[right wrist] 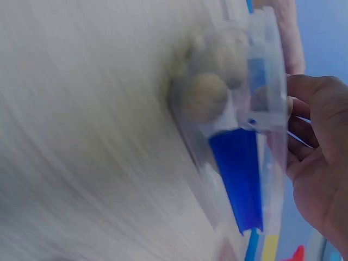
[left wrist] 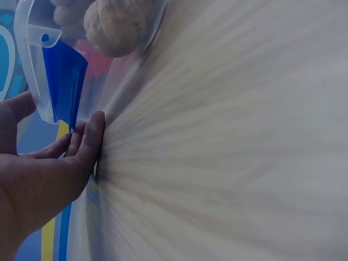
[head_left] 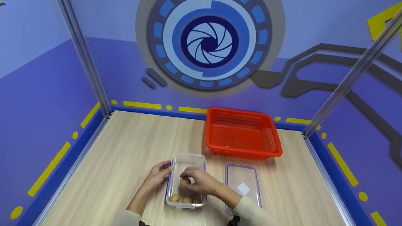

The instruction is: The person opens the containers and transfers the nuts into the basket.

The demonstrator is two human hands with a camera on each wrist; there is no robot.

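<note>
While left fingers point(left wrist: 94, 135), loosely extended, touch clear box point(head_left: 188, 161) | right fingers point(head_left: 189, 171) pinch walnut point(head_left: 185, 181)

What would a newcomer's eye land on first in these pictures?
Probably the bright red basket at the back right of the wooden table, and the big round shutter design on the back wall. Next, both hands at a clear container near the front: the left hand touches its left side, while the right hand holds a walnut-like ball.
</note>
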